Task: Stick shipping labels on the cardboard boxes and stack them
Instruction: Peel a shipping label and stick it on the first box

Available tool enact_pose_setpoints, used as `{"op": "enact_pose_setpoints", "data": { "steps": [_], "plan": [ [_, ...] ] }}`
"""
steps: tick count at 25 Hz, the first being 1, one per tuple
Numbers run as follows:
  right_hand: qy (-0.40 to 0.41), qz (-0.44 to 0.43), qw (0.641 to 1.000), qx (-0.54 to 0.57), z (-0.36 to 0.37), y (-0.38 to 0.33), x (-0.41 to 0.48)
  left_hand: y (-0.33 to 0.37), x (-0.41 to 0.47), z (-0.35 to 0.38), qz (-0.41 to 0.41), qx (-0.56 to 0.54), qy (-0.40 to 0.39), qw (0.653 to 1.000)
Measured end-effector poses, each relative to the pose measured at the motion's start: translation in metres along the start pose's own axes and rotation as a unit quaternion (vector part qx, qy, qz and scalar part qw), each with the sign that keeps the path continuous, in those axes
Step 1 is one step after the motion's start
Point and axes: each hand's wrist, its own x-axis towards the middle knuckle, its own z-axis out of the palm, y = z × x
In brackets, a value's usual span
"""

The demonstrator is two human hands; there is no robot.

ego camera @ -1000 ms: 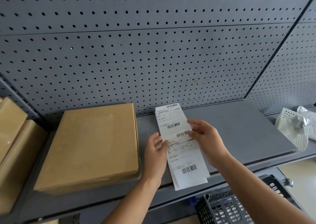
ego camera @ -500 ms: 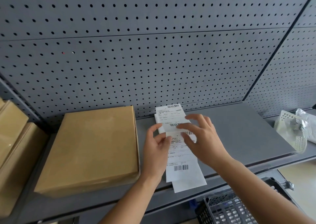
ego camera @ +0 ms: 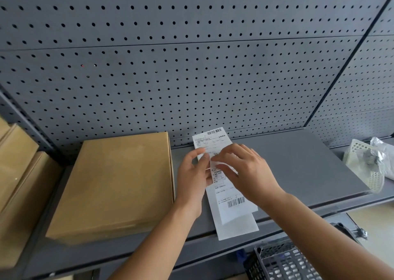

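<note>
The left hand (ego camera: 193, 180) and right hand (ego camera: 248, 173), close together, each pinched the white, barcoded label strip (ego camera: 233, 214) lying just beside the flat brown cardboard box (ego camera: 115, 185), its near end at the front edge of the shelf (ego camera: 298, 162), bare surface rightward.

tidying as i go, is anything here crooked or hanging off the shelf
The label strip lies slanted on the shelf, and its near end seems to stick out past the front edge. The cardboard box sits flat.

Packing or stockroom area: grey pegboard back panels (ego camera: 191, 77), metal shelf (ego camera: 287, 162), stacked cardboard boxes (ego camera: 115, 185), barcode shipping labels (ego camera: 232, 203), plastic baskets (ego camera: 283, 262)
</note>
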Motion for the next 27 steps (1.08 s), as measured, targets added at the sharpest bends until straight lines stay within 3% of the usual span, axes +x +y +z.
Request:
{"op": "enact_pose_setpoints", "data": {
  "steps": [16,23,27],
  "plan": [
    [0.035,-0.014,0.999,-0.002,-0.003,-0.004,0.001,0.007,0.012,0.004,-0.045,0.010,0.016,0.999],
    [-0.001,-0.021,0.998,0.062,-0.021,-0.007,-0.004,0.010,0.021,0.001,-0.064,0.017,0.048,0.997],
    [0.033,0.017,0.994,0.107,-0.045,-0.010,-0.010,0.008,0.023,0.004,-0.078,0.037,0.050,0.995]
  ]
}}
